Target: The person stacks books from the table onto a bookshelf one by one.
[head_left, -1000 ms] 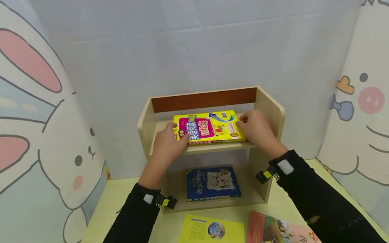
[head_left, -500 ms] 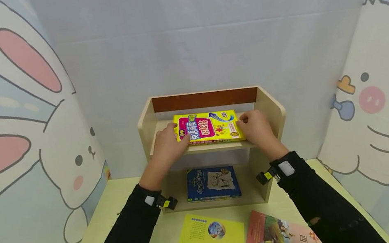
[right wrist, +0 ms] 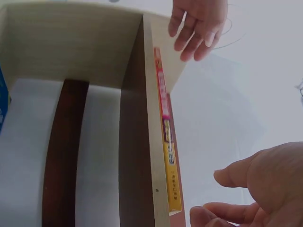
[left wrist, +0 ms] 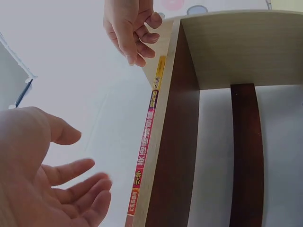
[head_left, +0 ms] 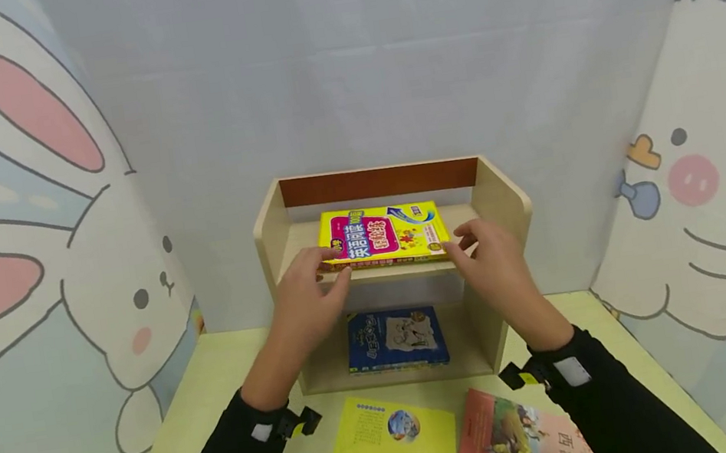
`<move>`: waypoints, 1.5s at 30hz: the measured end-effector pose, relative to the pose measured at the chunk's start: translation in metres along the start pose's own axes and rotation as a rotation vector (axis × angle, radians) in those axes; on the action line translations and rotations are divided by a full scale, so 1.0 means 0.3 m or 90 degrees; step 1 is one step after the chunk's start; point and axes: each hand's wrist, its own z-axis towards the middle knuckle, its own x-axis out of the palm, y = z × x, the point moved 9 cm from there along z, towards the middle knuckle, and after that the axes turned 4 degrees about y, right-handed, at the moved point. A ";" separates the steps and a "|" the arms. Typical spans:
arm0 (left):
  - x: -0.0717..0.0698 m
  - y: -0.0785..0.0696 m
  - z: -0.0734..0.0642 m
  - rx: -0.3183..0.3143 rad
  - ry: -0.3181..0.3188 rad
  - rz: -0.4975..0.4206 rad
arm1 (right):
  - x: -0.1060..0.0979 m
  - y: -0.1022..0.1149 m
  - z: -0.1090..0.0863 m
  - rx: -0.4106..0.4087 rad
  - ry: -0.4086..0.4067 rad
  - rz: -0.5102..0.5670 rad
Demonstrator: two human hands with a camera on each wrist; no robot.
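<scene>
A yellow book (head_left: pixel 383 234) with a pink title panel lies flat on the upper board of a small wooden bookshelf (head_left: pixel 505 206). My left hand (head_left: pixel 306 296) is just in front of its left end, and my right hand (head_left: pixel 495 266) is off its right front corner. Both hands have loosely bent fingers and hold nothing. The wrist views show the book's spine (left wrist: pixel 147 127) along the board edge, with a gap between it and each hand. Below, a blue book (head_left: pixel 396 339) lies flat in the lower compartment.
On the pale green table (head_left: pixel 231 353), a plain yellow book (head_left: pixel 393 443) and a red-pink illustrated book (head_left: pixel 520 433) lie before the shelf. The right sleeve (head_left: pixel 626 391) covers part of the latter. A grey cloth (head_left: pixel 387 99) hangs behind, between cartoon-printed side walls.
Both hands have let go of the yellow book's ends and drawn back towards me, slightly lower. The book stays on the upper board. The other books have not moved.
</scene>
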 end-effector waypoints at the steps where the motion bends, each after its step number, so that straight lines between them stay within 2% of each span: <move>1: 0.002 0.001 -0.028 0.011 0.007 -0.007 | 0.003 -0.003 -0.025 -0.003 0.004 0.005; 4: 0.026 0.033 -0.114 0.005 0.039 -0.019 | 0.035 -0.031 -0.105 0.009 0.039 0.022; 6: 0.056 0.082 -0.171 -0.023 0.067 -0.018 | 0.081 -0.065 -0.164 0.028 0.079 0.035; 11: 0.160 0.277 -0.311 -0.146 0.140 -0.036 | 0.246 -0.183 -0.302 0.111 0.207 0.097; 15: 0.231 0.422 -0.407 -0.222 0.167 -0.051 | 0.356 -0.270 -0.390 0.175 0.264 0.137; 18: 0.273 0.498 -0.462 -0.260 0.182 -0.053 | 0.415 -0.320 -0.451 0.206 0.291 0.134; 21: 0.303 0.550 -0.504 -0.288 0.194 -0.046 | 0.470 -0.355 -0.514 0.230 0.333 0.145; 25: 0.330 0.592 -0.542 -0.317 0.210 -0.029 | 0.521 -0.373 -0.582 0.227 0.387 0.161; 28: 0.352 0.607 -0.562 -0.338 0.228 -0.025 | 0.536 -0.374 -0.611 0.220 0.405 0.164; 33: 0.380 0.609 -0.573 -0.371 0.252 -0.058 | 0.544 -0.366 -0.622 0.230 0.398 0.183; 38: 0.413 0.629 -0.587 -0.411 0.290 -0.090 | 0.552 -0.369 -0.627 0.270 0.377 0.161; 43: 0.426 0.655 -0.613 -0.445 0.306 -0.116 | 0.561 -0.377 -0.639 0.306 0.366 0.143; 45: 0.431 0.657 -0.626 -0.451 0.316 -0.126 | 0.567 -0.379 -0.645 0.318 0.368 0.155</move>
